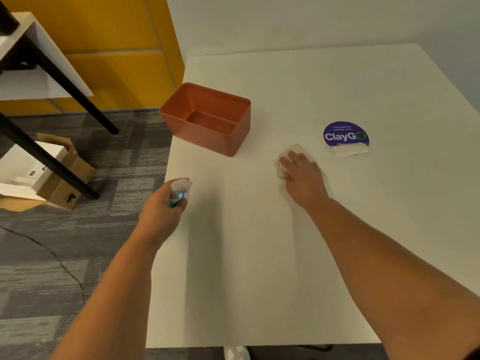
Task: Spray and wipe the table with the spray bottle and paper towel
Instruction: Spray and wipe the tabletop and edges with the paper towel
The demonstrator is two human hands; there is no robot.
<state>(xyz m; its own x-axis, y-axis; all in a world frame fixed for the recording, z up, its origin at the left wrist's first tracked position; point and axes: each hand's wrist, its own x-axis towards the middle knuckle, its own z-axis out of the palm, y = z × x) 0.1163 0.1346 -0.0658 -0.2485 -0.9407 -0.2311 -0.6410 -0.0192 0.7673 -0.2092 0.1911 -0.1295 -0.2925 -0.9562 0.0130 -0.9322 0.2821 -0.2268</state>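
Meanwhile the right hand (301,172) lay flat on the paper towel (293,152), fingers straight, pressing it onto the white table (246,268) between the orange bin (207,118) and the purple sticker (346,136). The left hand (161,211) was curled round the spray bottle (179,190), held near the table's left edge, its pale top poking out above the fist. The bin stood open by the left edge, beyond the bottle. Cardboard boxes (62,178) sat on the grey carpet (52,268) to the left.
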